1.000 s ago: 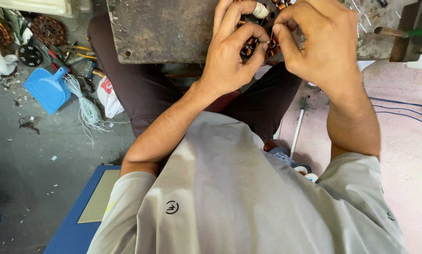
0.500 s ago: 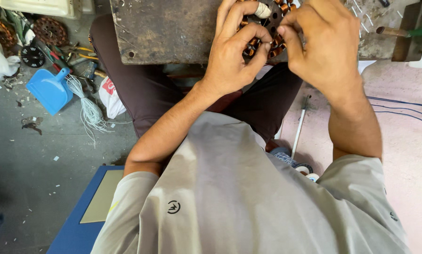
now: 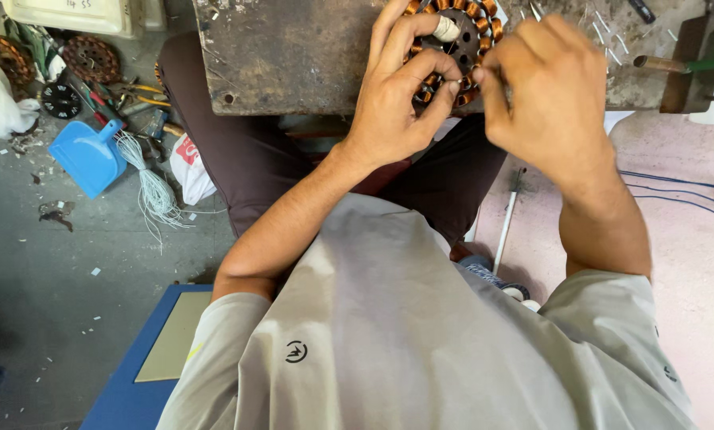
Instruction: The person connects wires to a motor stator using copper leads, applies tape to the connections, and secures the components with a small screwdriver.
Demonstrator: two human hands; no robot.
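One stator [image 3: 475, 49], ringed with copper coils, lying flat at the near edge of the worn tabletop [image 3: 293, 56], directly ahead of the torso. White roll [image 3: 446, 29] sitting at its hub.

Left hand [image 3: 397, 103] draped over the stator's near-left rim; thumb and forefinger fingers [image 3: 444, 84] pinched nearly closed on a small pale lead end [image 3: 458, 80] right at the coils. Right hand [image 3: 548, 103] just beside, knuckles to camera, fingers curled inward with tips meeting the same spot; whether anything is gripped there hidden, cannot tell.

Step in hand, by the look of it: fine work on a coil lead at the stator's near rim, both hands converging on one point. Any next move here calling for a steady pinch, small wrist motion, stator kept from sliding on the tabletop, no snagging of neighbouring coils.

Further out: green-handled tool [image 3: 711, 62] on a block at the tabletop's right end, well apart. On the floor [image 3: 38, 302] to the left, blue dustpan [image 3: 86, 155], loose bundle of white cord [image 3: 154, 191], spare round stators [image 3: 90, 57], scattered hand tools. Blue board [image 3: 134, 398] by the left elbow. White rod [image 3: 504, 227] and thin blue wires [image 3: 675, 187] on the right.
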